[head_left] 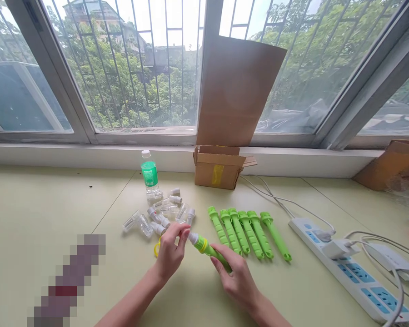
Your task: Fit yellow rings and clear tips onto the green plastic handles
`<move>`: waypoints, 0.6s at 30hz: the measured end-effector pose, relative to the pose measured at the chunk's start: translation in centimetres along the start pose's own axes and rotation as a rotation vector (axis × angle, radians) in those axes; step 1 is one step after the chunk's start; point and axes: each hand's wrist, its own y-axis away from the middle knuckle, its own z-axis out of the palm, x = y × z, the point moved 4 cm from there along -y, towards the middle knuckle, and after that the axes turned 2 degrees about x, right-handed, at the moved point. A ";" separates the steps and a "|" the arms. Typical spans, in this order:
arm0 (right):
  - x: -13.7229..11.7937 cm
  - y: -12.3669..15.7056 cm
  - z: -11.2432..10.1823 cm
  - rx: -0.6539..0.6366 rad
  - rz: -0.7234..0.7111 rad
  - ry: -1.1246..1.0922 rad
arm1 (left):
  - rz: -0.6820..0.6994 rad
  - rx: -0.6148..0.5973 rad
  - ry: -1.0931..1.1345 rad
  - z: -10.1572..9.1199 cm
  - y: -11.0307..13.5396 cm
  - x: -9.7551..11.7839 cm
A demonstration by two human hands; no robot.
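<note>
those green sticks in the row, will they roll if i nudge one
Likely yes: the green sticks look round, though the wider head end may curb the roll. The held stick juts straight from the right hand while the left hand pinches its white cap, so probably stiff. The ribs should give grip.

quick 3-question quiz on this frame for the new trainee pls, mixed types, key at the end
1. True or false: the left hand pinches the white tip of the green handle that the right hand grips.
2. How many loose green handles lie in a row to the right of the hands?
3. What stands just behind the clear vials? A) green-labelled bottle B) mug C) lamp
Key: 1 true; 2 six; 3 A.
</note>
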 end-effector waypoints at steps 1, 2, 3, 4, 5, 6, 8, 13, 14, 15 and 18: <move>0.0 0.1 0.0 -0.007 0.009 -0.004 | 0.000 -0.020 0.010 0.1 0.0 -0.1; 0.0 0.1 0.1 -0.022 0.022 -0.014 | 0.001 -0.029 0.019 0.2 0.1 -0.2; 0.0 0.2 0.1 -0.046 0.037 -0.033 | 0.008 -0.031 0.024 0.3 0.1 -0.3; -0.1 0.2 0.2 -0.078 0.058 -0.059 | 0.020 -0.036 0.039 0.3 0.1 -0.4; -0.1 0.2 0.3 -0.117 0.084 -0.093 | 0.029 -0.046 0.056 0.4 0.1 -0.5; -0.3 0.2 0.5 -0.154 0.112 -0.127 | 0.034 -0.055 0.070 0.5 0.1 -0.6; -0.5 0.2 0.6 -0.194 0.162 -0.182 | 0.030 -0.058 0.097 0.5 0.1 -0.7; -1.3 -0.4 0.6 -0.177 0.149 -0.182 | -0.019 -0.041 0.142 0.3 0.2 -0.4; -1.3 -0.4 0.6 -0.168 0.142 -0.173 | -0.006 -0.053 0.123 0.2 0.2 -0.3; -1.3 -0.5 0.7 -0.160 0.136 -0.167 | 0.018 -0.061 0.094 0.1 0.1 -0.2; -1.2 -0.6 0.6 -0.119 0.137 -0.176 | 0.092 -0.020 -0.066 -0.5 -0.3 -0.3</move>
